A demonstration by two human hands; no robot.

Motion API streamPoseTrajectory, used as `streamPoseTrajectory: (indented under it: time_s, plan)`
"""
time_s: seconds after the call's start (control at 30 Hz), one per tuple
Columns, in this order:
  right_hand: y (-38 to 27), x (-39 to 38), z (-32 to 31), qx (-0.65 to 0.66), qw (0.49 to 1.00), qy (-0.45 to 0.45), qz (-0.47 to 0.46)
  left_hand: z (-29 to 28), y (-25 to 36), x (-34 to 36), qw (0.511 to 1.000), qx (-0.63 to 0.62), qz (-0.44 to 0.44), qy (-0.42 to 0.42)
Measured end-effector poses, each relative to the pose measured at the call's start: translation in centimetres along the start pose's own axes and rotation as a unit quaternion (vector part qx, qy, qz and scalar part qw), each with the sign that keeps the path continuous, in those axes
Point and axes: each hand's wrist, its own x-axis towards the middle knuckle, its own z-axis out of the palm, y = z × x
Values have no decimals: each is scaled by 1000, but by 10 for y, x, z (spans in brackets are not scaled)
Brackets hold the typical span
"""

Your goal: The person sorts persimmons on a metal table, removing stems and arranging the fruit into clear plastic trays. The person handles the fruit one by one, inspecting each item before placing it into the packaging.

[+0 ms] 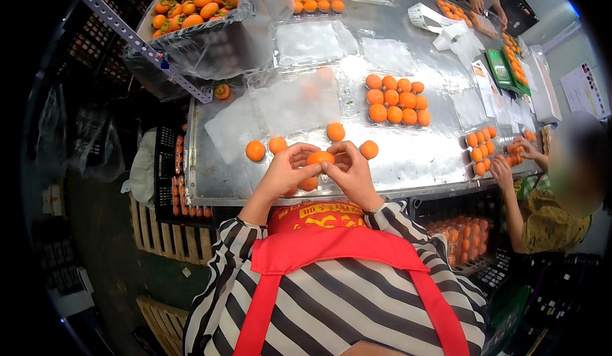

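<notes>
Both of my hands are closed on one orange persimmon (320, 158) just above the near edge of the metal table. The fingers of my left hand (285, 170) grip its left side; my right hand (350, 172) pinches it from the right. Below the hands, another persimmon (308, 184) is partly hidden. Loose persimmons lie around them: one (255, 151) to the left, one (277, 145) beside my left hand, one (335, 132) just beyond, and one (368, 149) to the right. Farther off, rows of persimmons (407, 100) fill a clear plastic tray.
The metal table (414, 165) carries clear trays with white liner sheets (293, 104). A plastic-lined crate (239, 43) heaped with persimmons stands at the far left beside a perforated metal post (134, 40). Co-workers handle fruit at the right and far right, near a green scale (499, 68).
</notes>
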Motion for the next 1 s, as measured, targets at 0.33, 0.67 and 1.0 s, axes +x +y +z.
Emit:
streamPoseTrajectory:
  time_s: [0.33, 0.67, 1.0]
  plan:
    - [-16, 4, -12, 107, 993, -58, -1, 10, 10, 1, 998, -42, 11, 44]
    - [-27, 13, -19, 172, 982, -73, 15, 5, 33, 1, 995, -78, 54, -34]
    - [-23, 16, -18, 250, 962, -55, 96, 10, 38, -4, 994, -47, 85, -60]
